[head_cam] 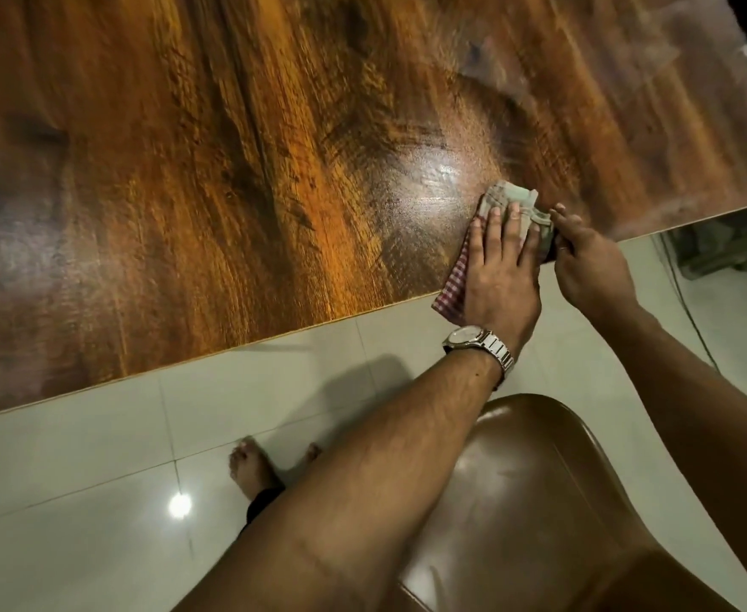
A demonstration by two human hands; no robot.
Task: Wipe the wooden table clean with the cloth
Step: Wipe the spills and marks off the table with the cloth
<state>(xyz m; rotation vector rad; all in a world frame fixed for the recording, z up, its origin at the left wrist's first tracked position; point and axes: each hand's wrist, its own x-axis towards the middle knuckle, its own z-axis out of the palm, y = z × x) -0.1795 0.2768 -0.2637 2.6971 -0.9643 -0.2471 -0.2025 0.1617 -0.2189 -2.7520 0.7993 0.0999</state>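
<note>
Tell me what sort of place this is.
Probably a dining room in a home: a big wooden table, a brown chair standing near its edge, a glossy tiled floor, and bare feet on it.

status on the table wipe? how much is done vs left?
Early to midway, I'd guess. Done: a streaked glossy patch beside the cloth looks wiped. In hand: the left hand presses flat on the cloth near the table front edge, and the right hand pinches its corner. Left: hazy film at the far right and a dull patch at the left edge look unwiped.
</note>
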